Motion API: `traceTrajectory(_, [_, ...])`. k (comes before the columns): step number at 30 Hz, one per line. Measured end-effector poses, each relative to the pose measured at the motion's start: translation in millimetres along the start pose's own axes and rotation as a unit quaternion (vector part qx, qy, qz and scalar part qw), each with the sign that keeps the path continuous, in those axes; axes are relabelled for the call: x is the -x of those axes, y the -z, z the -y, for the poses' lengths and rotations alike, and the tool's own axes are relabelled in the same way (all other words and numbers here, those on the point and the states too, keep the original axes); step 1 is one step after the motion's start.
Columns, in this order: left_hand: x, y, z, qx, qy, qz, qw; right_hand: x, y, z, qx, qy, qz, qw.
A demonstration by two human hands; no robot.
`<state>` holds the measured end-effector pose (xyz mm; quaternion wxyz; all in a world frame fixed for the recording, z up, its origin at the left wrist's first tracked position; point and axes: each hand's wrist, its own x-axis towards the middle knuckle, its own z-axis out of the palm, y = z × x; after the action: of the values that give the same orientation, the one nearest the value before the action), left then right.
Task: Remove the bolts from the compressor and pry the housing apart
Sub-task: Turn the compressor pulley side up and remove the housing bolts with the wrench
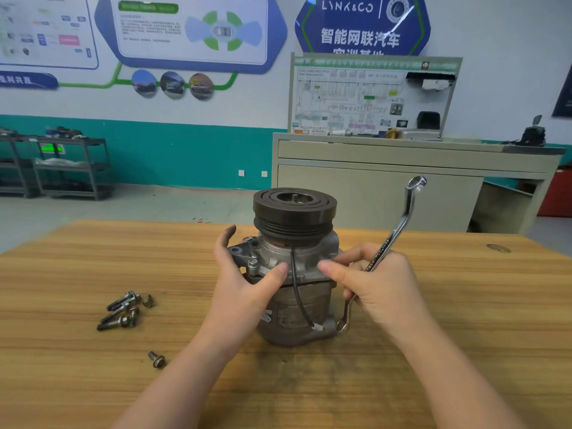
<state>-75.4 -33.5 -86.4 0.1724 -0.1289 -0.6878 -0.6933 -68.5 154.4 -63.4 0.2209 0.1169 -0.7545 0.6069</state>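
A grey metal compressor point(297, 311) stands upright on the wooden table point(464, 320), its black pulley point(294, 212) on top and a black wire running down its front. My left hand point(247, 283) grips the upper housing from the left, thumb on the front flange. My right hand point(377, 283) holds a chrome ring wrench point(402, 224) slanting up to the right, while its thumb and fingertips touch the housing's right side. Several removed bolts point(123, 309) lie in a pile to the left. One more bolt point(157, 359) lies nearer me.
Behind the table stands a beige cabinet point(402, 178) with a wiring diagram board on top. Grey metal shelving point(71, 165) is at the far left against a teal and white wall with posters.
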Motion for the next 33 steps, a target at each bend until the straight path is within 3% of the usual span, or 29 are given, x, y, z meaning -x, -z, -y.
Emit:
traceTrajectory(4, [-1,-1,4,-0.004,0.0,-0.008,1.0,2,-10,-1,0.028,0.004,-0.021,0.999])
traceTrajectory(10, [3,-3,-1,-0.009,-0.004,-0.009,1.0,4,-7,0,0.016,-0.009,0.025,1.0])
traceTrajectory(15, [2,0,-2,-0.018,-0.003,0.001,1.0,4,-9,0,0.039,0.009,-0.039,0.998])
traceTrajectory(20, [2,0,-1,-0.03,-0.002,0.008,1.0,6,-7,3,0.006,-0.005,0.009,1.0])
traceTrajectory(25, [2,1,-3,-0.032,0.002,0.01,0.999,6,-12,3,0.053,0.0,-0.017,0.998])
traceTrajectory(29, [4,1,-3,-0.025,-0.002,0.013,1.0,10,-12,6,0.029,-0.009,0.014,0.999])
traceTrajectory(33, [3,0,-3,-0.021,-0.003,0.017,1.0,9,-13,6,0.071,0.018,-0.021,0.997])
